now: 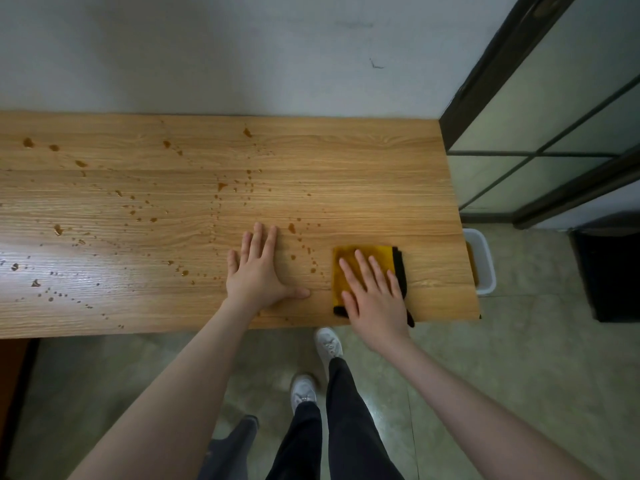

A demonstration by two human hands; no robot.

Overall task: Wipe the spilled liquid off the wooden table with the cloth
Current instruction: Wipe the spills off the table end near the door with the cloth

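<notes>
A long wooden table (363, 174) runs along the wall, dotted with brown drops and small puddles of spilled liquid (221, 186) from its left end to near the cloth. A folded yellow cloth with black edging (349, 268) lies flat near the table's front right corner. My right hand (375, 299) presses flat on the cloth, fingers spread, palm covering its lower half. To the left of the cloth my left hand (258, 271) rests flat on bare wood, fingers apart, holding nothing. A line of drops (306, 252) runs between the two hands.
A white plastic bin (483, 261) stands on the floor just past the table's right end. A dark box (609, 268) sits farther right under a glass partition (540, 133). The wall borders the table's far edge. My legs and white shoes (327, 342) stand at the front edge.
</notes>
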